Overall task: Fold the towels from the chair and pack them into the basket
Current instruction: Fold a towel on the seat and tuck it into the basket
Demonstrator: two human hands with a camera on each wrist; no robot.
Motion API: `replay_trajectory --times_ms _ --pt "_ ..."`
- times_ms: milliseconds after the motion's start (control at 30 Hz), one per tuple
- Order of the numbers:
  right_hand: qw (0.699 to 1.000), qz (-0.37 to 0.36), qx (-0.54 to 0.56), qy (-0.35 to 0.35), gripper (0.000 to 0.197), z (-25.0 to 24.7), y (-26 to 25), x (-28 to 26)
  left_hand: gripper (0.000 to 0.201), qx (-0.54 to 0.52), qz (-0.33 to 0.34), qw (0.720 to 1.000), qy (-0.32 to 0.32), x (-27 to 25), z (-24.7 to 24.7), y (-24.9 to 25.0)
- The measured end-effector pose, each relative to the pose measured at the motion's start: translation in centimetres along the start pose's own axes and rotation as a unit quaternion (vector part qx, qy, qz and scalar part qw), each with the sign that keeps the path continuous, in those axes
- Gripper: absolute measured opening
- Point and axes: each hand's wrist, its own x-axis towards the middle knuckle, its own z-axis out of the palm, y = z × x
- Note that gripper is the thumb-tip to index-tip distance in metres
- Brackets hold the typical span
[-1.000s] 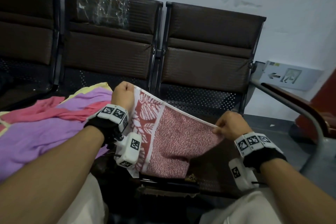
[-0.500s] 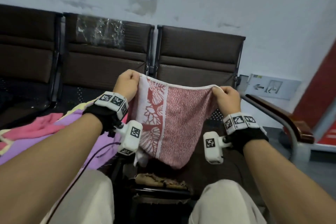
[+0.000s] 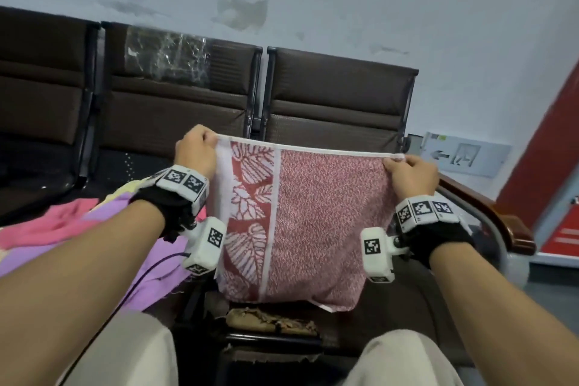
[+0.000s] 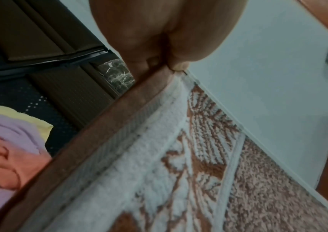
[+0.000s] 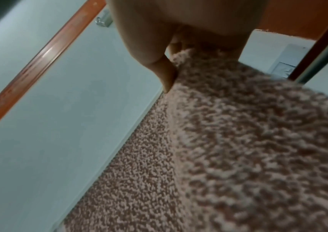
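A red and white towel [image 3: 313, 216] with a leaf-patterned band hangs in front of me, its top edge stretched level between both hands. My left hand [image 3: 197, 150] pinches the top left corner, seen close in the left wrist view where the towel [image 4: 199, 157] runs off from the fingers [image 4: 159, 31]. My right hand [image 3: 410, 174] pinches the top right corner; the right wrist view shows the speckled towel [image 5: 238, 141] under the fingers [image 5: 159, 62]. Its lower edge hangs just above the seat. A heap of purple, pink and yellow towels [image 3: 78, 229] lies on the chair to the left. No basket is in view.
A row of brown chairs [image 3: 338, 97] stands against a pale wall. A wooden armrest [image 3: 488, 216] on a metal tube ends the row at the right. The front edge of the seat [image 3: 269, 320] below the towel is torn. My knees are at the bottom.
Both hands have risen and moved apart, lifting the towel off the seat and pulling its slack top edge straight.
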Motion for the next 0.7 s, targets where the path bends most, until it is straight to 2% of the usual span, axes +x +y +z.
replay_trajectory --times_ms 100,167,267,300,400,533,567,600,667,700 --pt "0.999 0.043 0.032 -0.008 0.022 1.5 1.4 0.7 0.022 -0.028 -0.028 0.999 -0.023 0.9 1.7 -1.4" --pt "0.995 0.083 0.047 -0.034 0.016 2.9 2.5 1.1 0.026 -0.085 -0.063 0.993 -0.056 1.3 3.2 -2.1" --pt "0.985 0.123 0.078 -0.093 0.005 5.4 4.7 0.1 0.030 -0.178 -0.130 0.967 -0.128 0.5 6.1 -3.1" --pt "0.982 0.129 0.089 -0.102 0.011 6.3 5.7 -0.4 0.029 -0.189 -0.146 0.960 -0.149 0.1 7.0 -3.5" --pt "0.974 0.131 0.098 -0.155 0.016 8.2 8.1 -2.2 0.029 -0.177 -0.149 0.955 -0.184 -1.3 9.5 -5.1" --pt "0.972 0.063 0.093 -0.205 0.018 9.1 8.0 -2.7 0.020 -0.152 -0.115 0.963 -0.189 -2.5 11.5 -7.2" --pt "0.960 0.067 0.125 -0.241 0.015 9.2 7.5 -2.9 0.019 -0.149 -0.110 0.964 -0.191 -2.7 11.7 -7.4" --pt "0.936 0.087 0.173 -0.294 0.011 9.3 7.1 -3.0 0.017 -0.156 -0.110 0.962 -0.194 -2.7 11.9 -7.6" --pt "0.865 0.154 0.255 -0.403 0.015 9.4 6.6 -3.4 0.015 -0.187 -0.118 0.954 -0.201 -2.4 11.9 -7.6" --pt "0.846 0.164 0.255 -0.439 0.017 9.5 6.6 -3.6 0.013 -0.205 -0.124 0.949 -0.206 -2.3 11.8 -7.6"
